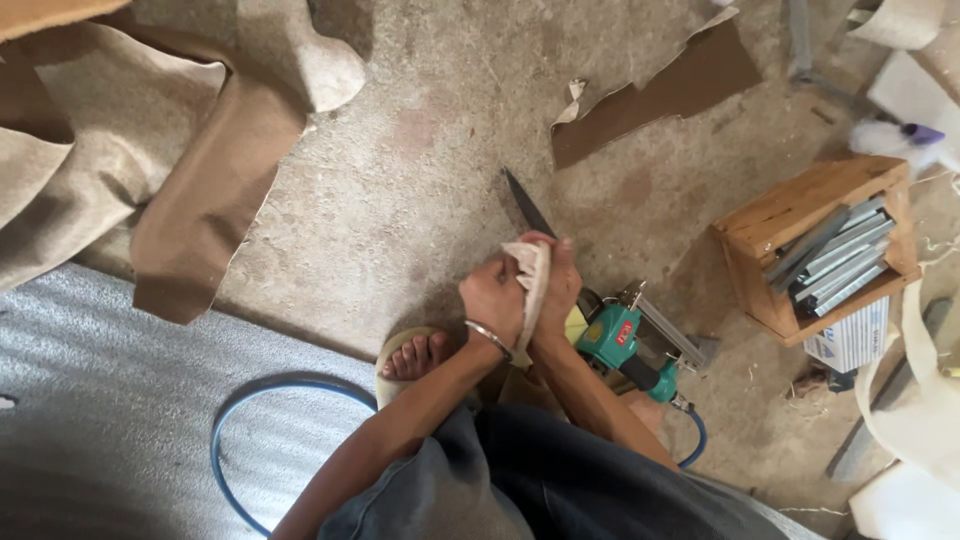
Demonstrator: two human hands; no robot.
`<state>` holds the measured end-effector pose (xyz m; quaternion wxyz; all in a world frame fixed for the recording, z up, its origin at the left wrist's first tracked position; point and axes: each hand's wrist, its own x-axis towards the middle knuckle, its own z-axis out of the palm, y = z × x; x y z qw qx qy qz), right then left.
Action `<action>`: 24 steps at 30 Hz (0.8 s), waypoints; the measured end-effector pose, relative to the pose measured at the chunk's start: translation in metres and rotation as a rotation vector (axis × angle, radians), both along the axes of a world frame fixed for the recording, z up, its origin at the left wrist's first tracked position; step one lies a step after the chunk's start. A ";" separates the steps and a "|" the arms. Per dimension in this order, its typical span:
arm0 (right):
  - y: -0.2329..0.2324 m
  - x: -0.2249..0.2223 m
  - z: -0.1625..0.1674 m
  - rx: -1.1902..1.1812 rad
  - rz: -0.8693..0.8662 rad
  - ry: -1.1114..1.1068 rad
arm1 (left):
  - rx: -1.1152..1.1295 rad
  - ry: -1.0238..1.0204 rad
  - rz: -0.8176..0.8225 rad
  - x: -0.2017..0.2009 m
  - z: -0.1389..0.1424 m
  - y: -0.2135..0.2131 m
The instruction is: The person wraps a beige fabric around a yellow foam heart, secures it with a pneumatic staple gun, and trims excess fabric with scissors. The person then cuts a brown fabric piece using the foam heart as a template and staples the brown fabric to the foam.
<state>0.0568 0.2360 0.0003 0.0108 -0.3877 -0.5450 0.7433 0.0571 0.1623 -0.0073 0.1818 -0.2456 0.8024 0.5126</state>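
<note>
— What is held by the left hand (492, 297)?

— A pale strip of cloth (530, 282) is gripped by it; the fingers are curled and pressed together around the cloth's near edge. A metal bangle (489, 338) is worn at that wrist.

— And the right hand (556, 285)?

— It is closed as well, just beside the left hand and touching the cloth from the other side. A dark knife (527, 205) is seen rising from between the two hands, its blade pointed away from them over the concrete floor (420, 170). Whether the handle is clasped by the right hand alone cannot be told, since it is hidden by the cloth.

— What is found around the hands?

— Just below the right hand, a green pneumatic stapler (625, 345) is laid on the floor, with a blue hose (235, 440) looped below the left forearm. A sandalled foot (415, 357) is seen just under the left hand. Well off beyond the right hand, a wooden box (770, 225) of grey staple strips (835, 255) is set. Above and to the far side of the left hand, brown fabric (200, 210) is draped, and a torn brown scrap (660, 95) is spread on the floor above the right hand.
</note>
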 end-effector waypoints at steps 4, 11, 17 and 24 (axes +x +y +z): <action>-0.005 0.001 0.034 -0.008 0.037 0.059 | -0.019 0.001 -0.009 0.001 -0.006 0.003; 0.065 0.052 0.056 0.217 0.217 0.154 | -0.007 0.137 -0.072 -0.018 -0.006 0.016; 0.139 0.154 0.058 1.059 0.718 -0.357 | -0.030 0.313 -0.200 -0.019 -0.001 0.037; 0.146 0.122 0.090 0.964 0.832 -0.520 | -0.044 0.260 -0.160 -0.024 0.000 0.046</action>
